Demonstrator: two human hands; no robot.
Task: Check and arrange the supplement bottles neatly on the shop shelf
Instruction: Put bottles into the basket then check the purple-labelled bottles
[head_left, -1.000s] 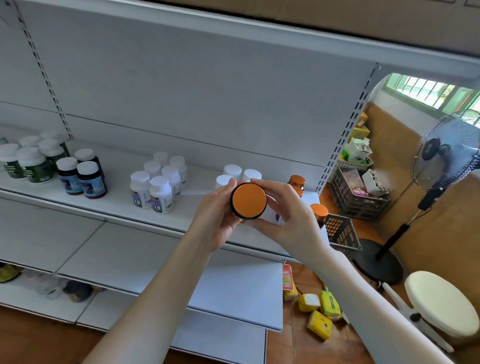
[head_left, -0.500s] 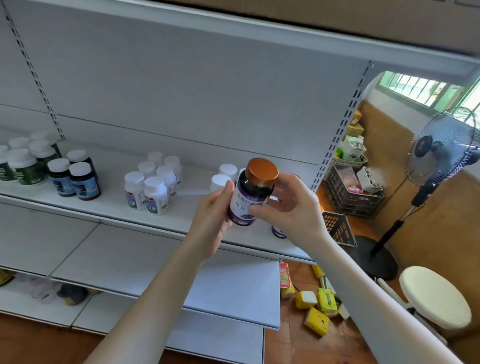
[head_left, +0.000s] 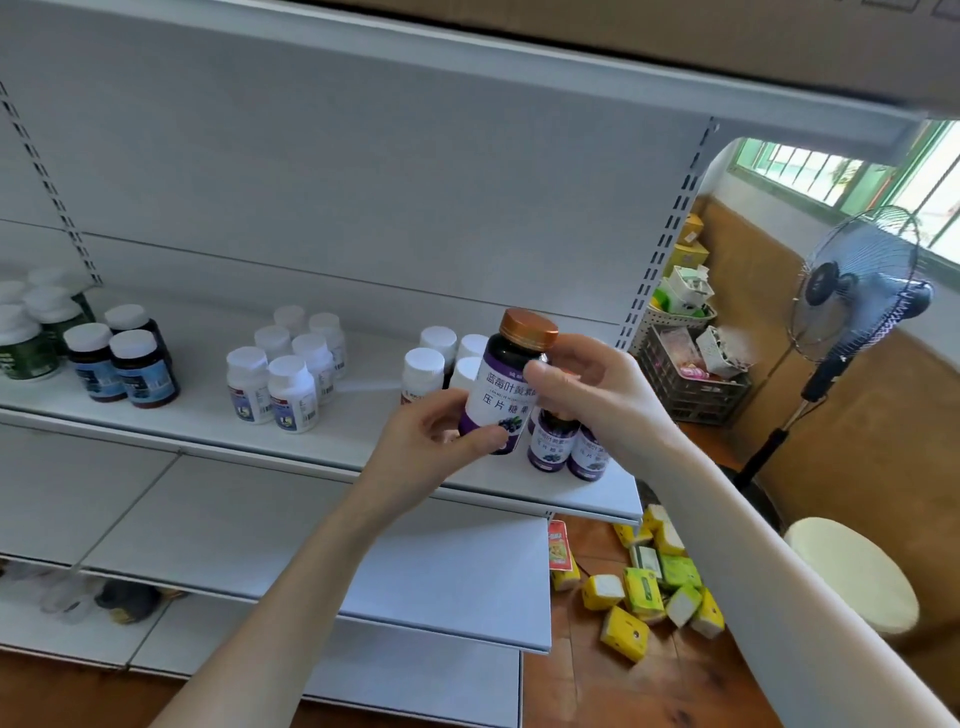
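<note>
Head view shows the dark supplement bottle with a purple-and-white label and copper-orange cap (head_left: 511, 387) upright now, label toward me, where a second ago its cap faced me; I judge the cap check done and the label check under way. My left hand (head_left: 431, 447) grips its base and my right hand (head_left: 589, 397) pinches its shoulder, above the white metal shelf (head_left: 363, 449). Two matching purple-labelled bottles (head_left: 553, 441) stand near the shelf's right end and front edge. Bare room shows left of the white-capped bottles (head_left: 426, 366); my hands hide the gap beside the pair
</note>
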